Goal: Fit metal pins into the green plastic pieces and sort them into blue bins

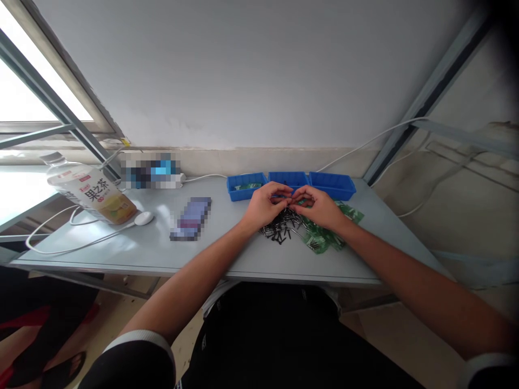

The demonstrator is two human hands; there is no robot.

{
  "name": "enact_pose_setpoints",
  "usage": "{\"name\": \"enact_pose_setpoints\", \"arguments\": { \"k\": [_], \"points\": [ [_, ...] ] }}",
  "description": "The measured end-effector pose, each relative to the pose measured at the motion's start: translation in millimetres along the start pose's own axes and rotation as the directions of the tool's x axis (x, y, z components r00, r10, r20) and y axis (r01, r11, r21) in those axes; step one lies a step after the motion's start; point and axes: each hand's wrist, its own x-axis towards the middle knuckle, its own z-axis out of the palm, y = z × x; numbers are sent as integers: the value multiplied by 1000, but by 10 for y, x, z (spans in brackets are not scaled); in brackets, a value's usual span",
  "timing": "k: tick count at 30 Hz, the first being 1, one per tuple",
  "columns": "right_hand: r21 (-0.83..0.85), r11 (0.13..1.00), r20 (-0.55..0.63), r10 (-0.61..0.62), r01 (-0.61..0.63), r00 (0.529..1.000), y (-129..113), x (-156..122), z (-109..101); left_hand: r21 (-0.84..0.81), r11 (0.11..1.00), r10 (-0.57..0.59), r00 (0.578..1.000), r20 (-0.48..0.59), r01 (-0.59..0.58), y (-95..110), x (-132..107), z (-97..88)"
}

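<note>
My left hand (267,204) and my right hand (318,207) meet fingertip to fingertip above a pile of dark screws (279,229). Both are closed in a pinch, and whatever sits between the fingertips is too small to make out. Under and beside my right hand lie green-printed plastic packets (318,239), some with screws showing inside. Just behind the hands stand three blue bins: a left bin (243,194) with a green packet in it, a middle bin (288,178) partly hidden by my fingers, and a right bin (334,190).
A phone-like blurred object (191,219) lies left of my left arm. Farther left are a large tea bottle (91,192), a white round device (144,218) with its cable, and a blurred box (152,172). Metal frame posts (430,86) flank the table (227,254); a wall stands behind.
</note>
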Motion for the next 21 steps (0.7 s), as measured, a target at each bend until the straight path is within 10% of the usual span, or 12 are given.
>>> {"name": "enact_pose_setpoints", "arguments": {
  "k": [13,21],
  "points": [
    [277,961,-124,52,-15,991,75,76,-59,202,979,-42,996,73,27,52,3,-25],
    [172,985,-131,52,-29,990,27,64,-70,311,947,-91,995,34,76,84,2,-43]
  ]
}}
